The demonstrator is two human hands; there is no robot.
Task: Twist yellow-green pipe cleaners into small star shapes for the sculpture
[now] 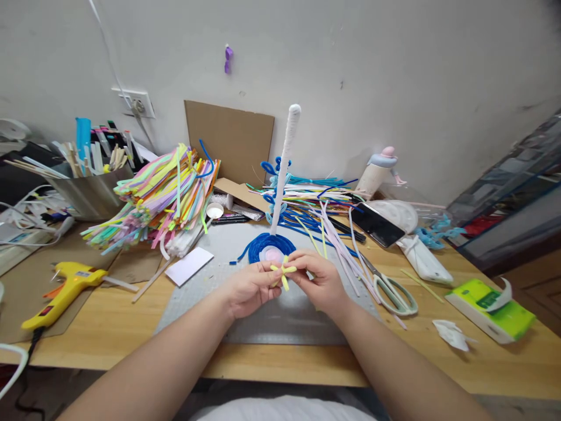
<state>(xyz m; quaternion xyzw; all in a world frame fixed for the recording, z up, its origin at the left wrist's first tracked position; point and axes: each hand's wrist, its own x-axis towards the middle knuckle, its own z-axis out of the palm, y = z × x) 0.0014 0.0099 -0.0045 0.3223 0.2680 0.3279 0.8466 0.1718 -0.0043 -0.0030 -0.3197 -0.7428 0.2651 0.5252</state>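
Above the grey mat (289,324), a small yellow piece of bent pipe cleaner (284,271) with several short loops or arms is held between both hands. My left hand (256,286) pinches it from the left, fingers closed. From the right, my right hand (318,280) grips it with thumb and fingertips. Just behind the hands lies a coiled blue base (258,245) with a pale pink and white centre. A white wrapped stick (284,169) rises upright from behind it, with blue loops beside it.
A yellow glue gun (65,292) and a white card (190,266) lie left, near a pile of coloured pipe cleaners (166,193). To the right are scissors (394,292), a phone (377,224), a green tissue pack (491,310) and a bottle (377,169).
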